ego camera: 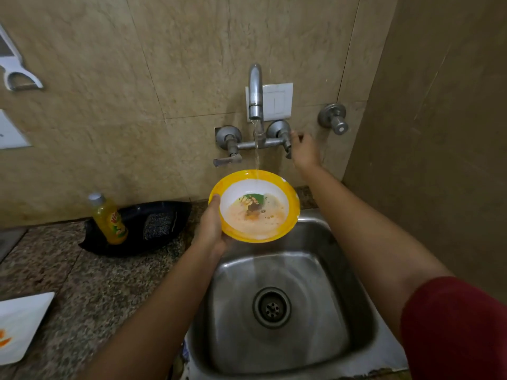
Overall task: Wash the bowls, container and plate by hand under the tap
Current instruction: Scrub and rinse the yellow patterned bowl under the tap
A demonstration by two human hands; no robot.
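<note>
My left hand point(211, 229) gripped the yellow bowl point(253, 205) by its rim under the stream, above the sink point(315, 283); my right hand point(304, 150) curled round the tap lever point(288, 154) — opened too far, greasy water could splash out.

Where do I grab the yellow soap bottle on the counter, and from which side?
Wrap the yellow soap bottle round its labelled middle, below the grey cap, coming from the near side: it stands roughly upright at the left end of the black tray, wall behind, scrub pad at its right. The left hand holds the bowl, so probably use the right hand.
</note>
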